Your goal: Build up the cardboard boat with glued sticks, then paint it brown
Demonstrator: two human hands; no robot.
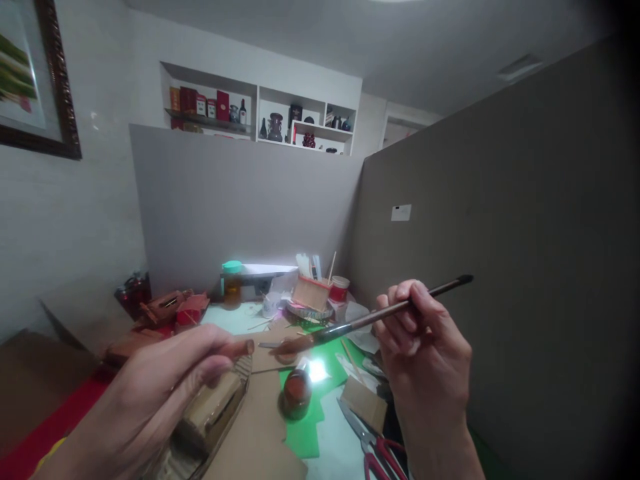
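My right hand (420, 333) is closed around the dark handle of a paintbrush (350, 325), held slantwise above the table. The brush's brown bristles point left, toward my left hand (165, 373). Between the thumb and forefinger of that left hand is a small reddish-brown cylinder (244, 348), a short gap from the brush tip. Just under the left hand sits a boat-shaped cardboard model (215, 413), partly covered; whether the other fingers support it cannot be seen. A small jar of brown liquid (297, 393) stands below the brush.
Red-handled scissors (373, 440) lie at the front right near a cardboard piece (364, 402). Reddish-brown model parts (173, 307) sit at the left. Farther back are a jar with a green lid (231, 283), a box of sticks (311, 293) and a red-and-white tub (339, 289). Grey partitions (250, 193) enclose the table.
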